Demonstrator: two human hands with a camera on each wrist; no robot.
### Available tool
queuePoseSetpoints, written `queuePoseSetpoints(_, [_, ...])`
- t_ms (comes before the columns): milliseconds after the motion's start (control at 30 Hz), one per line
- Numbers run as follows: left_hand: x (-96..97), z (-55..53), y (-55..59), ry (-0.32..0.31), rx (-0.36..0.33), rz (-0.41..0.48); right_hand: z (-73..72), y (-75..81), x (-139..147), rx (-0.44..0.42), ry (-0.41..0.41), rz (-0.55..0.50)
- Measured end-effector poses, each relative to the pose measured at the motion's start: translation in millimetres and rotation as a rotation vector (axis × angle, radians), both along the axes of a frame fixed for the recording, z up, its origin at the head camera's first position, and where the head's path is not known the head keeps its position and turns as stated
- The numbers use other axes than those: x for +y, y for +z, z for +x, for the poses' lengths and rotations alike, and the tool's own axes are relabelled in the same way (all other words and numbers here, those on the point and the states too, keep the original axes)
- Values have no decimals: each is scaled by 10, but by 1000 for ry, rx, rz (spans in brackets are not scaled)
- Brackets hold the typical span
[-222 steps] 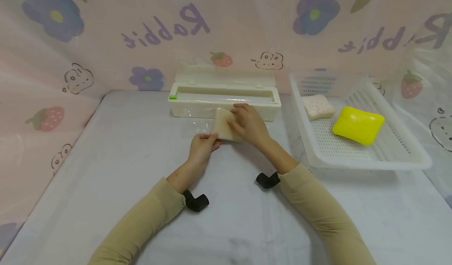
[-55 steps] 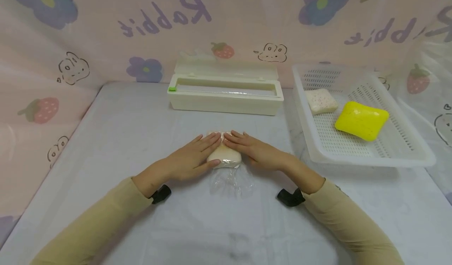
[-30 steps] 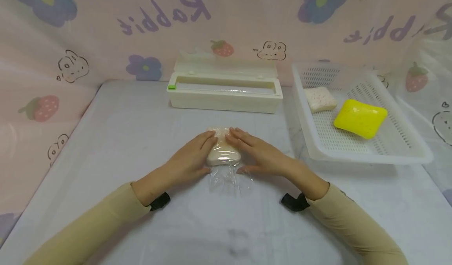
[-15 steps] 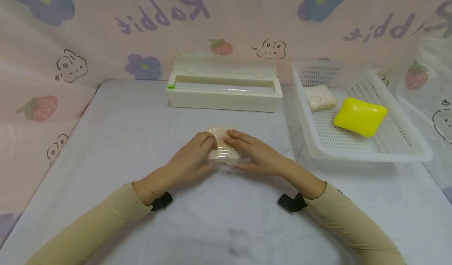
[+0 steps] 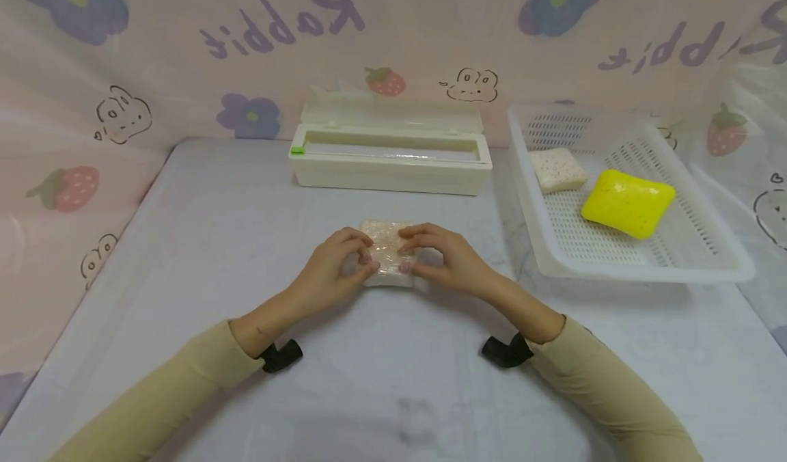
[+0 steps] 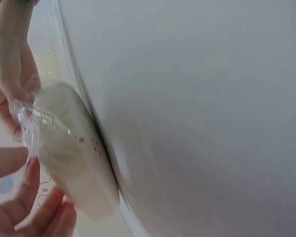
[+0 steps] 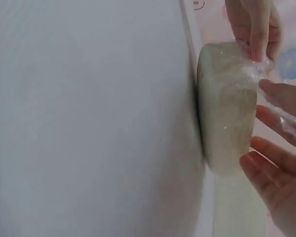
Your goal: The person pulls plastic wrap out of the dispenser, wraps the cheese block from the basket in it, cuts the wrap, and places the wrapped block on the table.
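A pale, red-speckled block (image 5: 389, 243) with rounded edges lies on the table in the head view, wrapped in clear cling film (image 6: 27, 118) that bunches up along its top. The left hand (image 5: 337, 268) is at the block's left side, fingers bent, thumb and fingertips at the gathered film. Opposite it, the right hand (image 5: 451, 260) has its thumb and bent fingers on the film at the right side. In the right wrist view the film (image 7: 256, 71) crumples between the two hands, while the other fingertips touch the block's side.
Behind the block stands a white cling film dispenser (image 5: 393, 176) with its lid up and a green slider at its left end. To the right, a white perforated basket (image 5: 645, 270) holds another speckled block (image 5: 557, 170) and a yellow pillow-shaped block (image 5: 628, 204). A printed curtain hangs behind.
The block moved from beside the dispenser toward the person. Both hands smoothed film down its sides; the loose flap at its near end has been folded up onto its top.
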State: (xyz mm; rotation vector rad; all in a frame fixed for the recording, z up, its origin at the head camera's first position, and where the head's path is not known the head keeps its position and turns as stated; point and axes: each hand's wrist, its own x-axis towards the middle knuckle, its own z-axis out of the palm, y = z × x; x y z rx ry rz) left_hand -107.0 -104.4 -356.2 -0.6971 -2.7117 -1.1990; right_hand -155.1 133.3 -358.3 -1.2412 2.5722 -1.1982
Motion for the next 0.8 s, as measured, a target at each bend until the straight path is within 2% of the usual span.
queuePoseSetpoints(133, [3, 1, -8, 52, 11, 48, 14, 48, 4, -43, -33, -5])
queuePoseSetpoints(233, [-11, 3, -20, 55, 11, 77, 26, 92, 43, -166, -28, 6])
queuePoseSetpoints(300, [-20, 5, -21, 54, -2, 96, 25, 104, 80, -285, -8, 8])
queuePoseSetpoints(400, [-27, -3, -11, 73, -62, 119, 11, 92, 115, -424, 25, -19])
queuePoseSetpoints(500, [-25, -16, 12, 111, -146, 130, -7, 56, 113, -495, 31, -74])
queuePoseSetpoints(667, [-5, -36, 45, 164, -253, 156, -20, 48, 27, -553, -90, -114])
queuePoseSetpoints(800, [8, -59, 47, 165, -272, 193, -19, 80, -63, -637, -201, -116])
